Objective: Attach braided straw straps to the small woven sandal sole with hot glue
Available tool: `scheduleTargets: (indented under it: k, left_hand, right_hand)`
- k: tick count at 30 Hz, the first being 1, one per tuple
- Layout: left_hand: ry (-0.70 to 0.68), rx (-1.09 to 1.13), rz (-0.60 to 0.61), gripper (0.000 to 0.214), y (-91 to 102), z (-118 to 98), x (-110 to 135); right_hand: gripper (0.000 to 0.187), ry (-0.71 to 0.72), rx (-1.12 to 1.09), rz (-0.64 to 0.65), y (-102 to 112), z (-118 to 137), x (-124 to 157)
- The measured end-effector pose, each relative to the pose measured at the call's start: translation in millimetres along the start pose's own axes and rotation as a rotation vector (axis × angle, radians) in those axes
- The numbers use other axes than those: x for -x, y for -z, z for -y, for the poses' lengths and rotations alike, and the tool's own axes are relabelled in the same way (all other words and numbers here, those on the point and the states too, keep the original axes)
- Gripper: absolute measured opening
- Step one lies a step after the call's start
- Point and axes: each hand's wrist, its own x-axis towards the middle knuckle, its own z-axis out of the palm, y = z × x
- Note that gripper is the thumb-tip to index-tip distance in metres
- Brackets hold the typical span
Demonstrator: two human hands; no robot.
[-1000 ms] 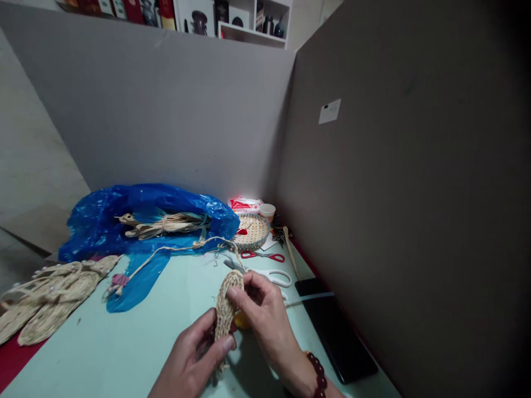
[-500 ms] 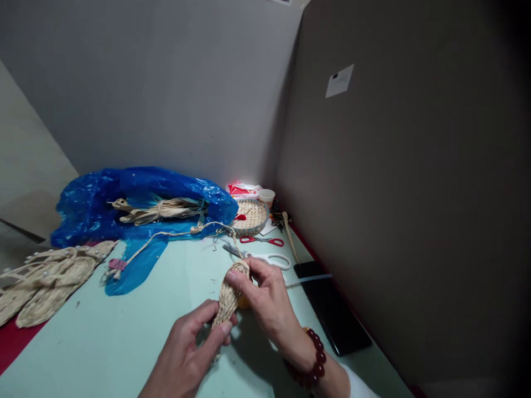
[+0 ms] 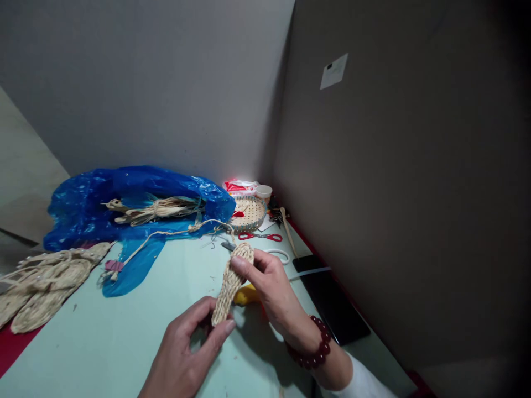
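I see the right grip (image 3: pixel 274 287) and left grip (image 3: pixel 182 344) pinching the woven sole (image 3: pixel 230 281); pulled hard, its cord (image 3: pixel 193 227) (near those white scissors (image 3: pixel 287 256)) could snag.

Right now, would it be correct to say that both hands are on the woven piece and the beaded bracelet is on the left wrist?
Not quite: the head view shows the bracelet on the wrist of the right hand. That hand and the left hand are both on the woven piece.
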Motion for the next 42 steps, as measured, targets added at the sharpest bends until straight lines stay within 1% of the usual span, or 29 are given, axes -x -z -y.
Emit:
scheduleTargets:
  k: [3,5,8,10,12,14,16,17,19,22,24,25,26,27,28,29,30,31,32,33,34,35,36,37,39,42]
  left_hand:
    - [0.017,-0.013,-0.016,0.032,1.4,-4,4]
    - [0.059,0.011,-0.011,0.035,2.7,-7,5]
    - [0.088,0.044,0.008,0.035,3.7,-10,5]
    - [0.096,0.056,0.023,0.033,4.1,-12,5]
    - [0.130,0.114,0.048,0.036,5.2,-12,5]
    - [0.159,0.230,0.069,0.044,8.0,-10,5]
    - [0.175,0.330,0.051,0.044,12.5,-6,2]
    - [0.172,0.340,0.016,0.042,15.3,-4,0]
    - [0.147,0.278,-0.085,0.039,21.0,1,-4]
    - [0.062,0.067,-0.265,0.040,27.6,5,-8]
    - [-0.026,-0.080,-0.413,0.036,29.6,4,-7]
    - [-0.095,-0.146,-0.504,0.031,30.2,3,-6]
    - [-0.193,-0.201,-0.578,0.025,30.9,1,-5]
    - [-0.320,-0.256,-0.621,0.018,31.9,-1,-4]
    - [-0.467,-0.319,-0.628,0.014,33.6,-3,-4]
    - [-0.618,-0.401,-0.581,0.014,36.1,-6,-4]
    - [-0.750,-0.496,-0.494,0.018,39.6,-8,-5]
    - [-0.849,-0.587,-0.390,0.023,44.0,-10,-6]
    - [-0.897,-0.662,-0.271,0.029,49.3,-11,-7]
    - [-0.893,-0.713,-0.145,0.034,55.2,-12,-8]
    - [-0.850,-0.733,-0.022,0.037,61.5,-12,-9]
    - [-0.774,-0.734,0.091,0.039,68.0,-11,-8]
    - [-0.695,-0.730,0.176,0.041,74.3,-9,-8]
    - [-0.627,-0.724,0.221,0.042,80.3,-7,-6]
    - [-0.525,-0.703,0.211,0.041,91.4,1,-2]
    - [-0.431,-0.649,0.105,0.032,107.0,13,6]
  right_hand:
    - [0.031,-0.003,-0.008,0.015,1,4,1]
    - [0.031,-0.017,-0.004,0.083,1,7,3]
    - [0.030,-0.048,0.003,0.177,-1,6,5]
    - [0.029,-0.064,-0.014,0.187,0,4,5]
    - [0.030,-0.078,-0.046,0.174,3,1,3]
    - [0.031,-0.094,-0.074,0.174,5,0,1]
    - [0.033,-0.108,-0.087,0.187,7,0,0]
    - [0.034,-0.117,-0.087,0.198,7,2,0]
    - [0.036,-0.135,-0.078,0.221,7,5,1]
    - [0.041,-0.157,-0.064,0.256,4,10,3]
    - [0.045,-0.161,-0.044,0.276,2,11,4]
    - [0.045,-0.161,-0.033,0.294,1,9,4]
    - [0.045,-0.164,-0.023,0.315,1,8,5]
    - [0.044,-0.170,-0.014,0.345,0,5,6]
    - [0.043,-0.178,-0.004,0.379,0,3,6]
    - [0.042,-0.186,0.009,0.416,0,0,7]
    - [0.041,-0.195,0.028,0.452,1,-2,7]
    - [0.041,-0.198,0.054,0.484,1,-4,8]
    - [0.041,-0.197,0.080,0.511,1,-6,8]
    - [0.042,-0.195,0.102,0.535,1,-7,8]
    - [0.042,-0.194,0.117,0.554,0,-8,8]
    - [0.043,-0.194,0.125,0.575,-1,-9,8]
    - [0.043,-0.197,0.127,0.597,-3,-9,8]
    - [0.043,-0.200,0.130,0.623,-5,-8,8]
    - [0.042,-0.204,0.132,0.687,-10,-5,8]
    - [0.038,-0.189,0.151,0.781,-13,6,10]
